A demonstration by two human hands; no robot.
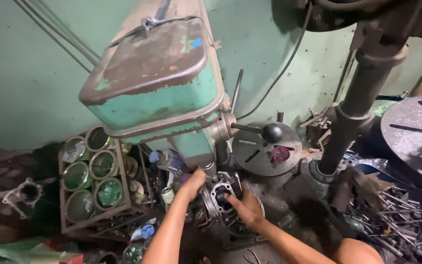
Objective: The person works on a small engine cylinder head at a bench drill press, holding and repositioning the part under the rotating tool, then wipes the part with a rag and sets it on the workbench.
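grimy green walls and an oil-black floor frame a cramped machine shop, where a person crouches under an old drill press (162, 83) with chipped teal paint and a rust-brown lid. both bare hands work a metal engine cylinder (219, 194) sitting just below the spindle, at the centre of the scene. the left hand (194, 182) presses against the casting's upper left edge at about ten o'clock, fingers wrapped over its rim; the right hand (246, 208) clasps the lower right side at about four o'clock, thumb near the dark round bore. it looks like cast aluminium, dull grey, finned and ribbed, so it is likely heavy for its size, fully rigid and slick with oil. the outer flange and fins seem the safest places to hold, clear of the bore wall. at nine o'clock a wire rack (91, 178) carries round green-tinted tins. at one o'clock a slotted round steel table (264, 149) sits beside a black-knobbed feed lever (269, 132). at four o'clock lies a tangle of steel rods (391, 215).
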